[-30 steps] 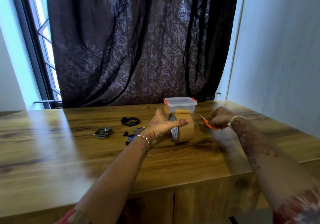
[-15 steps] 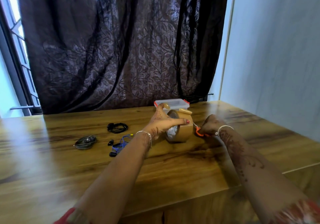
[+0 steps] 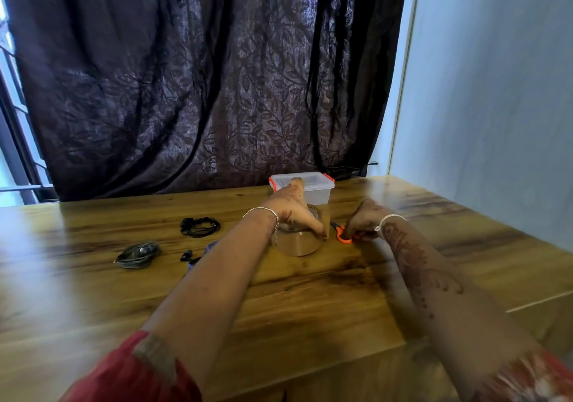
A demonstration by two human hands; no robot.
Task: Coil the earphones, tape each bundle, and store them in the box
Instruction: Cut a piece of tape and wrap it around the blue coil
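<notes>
on a wooden table (image 3: 93, 283), dead centre, a brown tape roll (image 3: 297, 246), seemingly lying flat with its hole up, though blurred. draped over its top, the left hand (image 3: 293, 212): thumb hooked down on the rim at 4 o'clock, 1 finger stretched toward 12 o'clock across the front of the box, the other fingers hidden behind the hand, so cannot tell how curled. thin bracelet (image 3: 263, 212) on that wrist, red sleeve (image 3: 124, 370) at the elbow.

just beside the roll at 3 o'clock, the right hand (image 3: 364, 220), fingers curled together and clamped on the orange handles of small scissors (image 3: 344, 236), blades pointing toward the roll; white bangle (image 3: 391, 217) on the wrist.

directly behind the roll at 12 o'clock, a clear plastic box (image 3: 319, 189) with orange clips, lid on.

3 sets of earphones out on the table, none in the box:
- black coil (image 3: 200, 227) at 10 o'clock, well apart from the roll
- grey coil (image 3: 138, 254) at 9 o'clock, furthest out
- blue set (image 3: 187, 255) at 9 o'clock, nearer, loose, mostly hidden behind the left forearm

no tape visible on any bundle. beyond the table at 12 o'clock, a dark leaf-patterned curtain (image 3: 201, 75).
</notes>
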